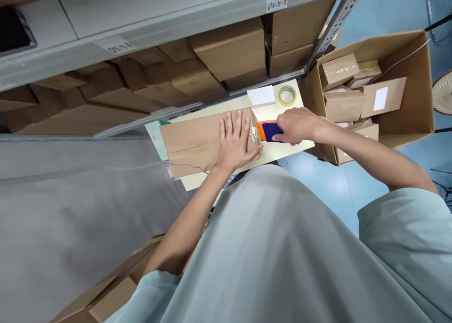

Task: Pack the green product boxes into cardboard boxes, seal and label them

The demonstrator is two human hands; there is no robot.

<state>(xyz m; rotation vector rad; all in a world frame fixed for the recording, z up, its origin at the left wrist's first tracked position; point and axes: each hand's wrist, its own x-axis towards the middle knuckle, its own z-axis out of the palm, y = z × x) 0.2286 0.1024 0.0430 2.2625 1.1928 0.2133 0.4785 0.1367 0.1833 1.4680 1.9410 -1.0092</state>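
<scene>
A long brown cardboard box point(194, 141) lies on a pale yellow board, with clear tape at its right end. My left hand point(235, 141) rests flat on top of the box near that end, fingers spread and holding nothing. In my right hand point(294, 125) is an orange and dark blue hand tool point(270, 131), its orange front close to the taped end. I cannot make out its exact kind, nor whether it touches the box. Behind the box are a stack of white labels point(261, 96) and a roll of tape point(287, 95).
To the right stands a large open carton point(416, 104) holding several small boxes. A metal shelf point(197, 17) with several cardboard boxes beneath runs along the back. A thin cable point(183, 164) crosses the near left side of the box. More cardboard point(113, 299) sits at lower left.
</scene>
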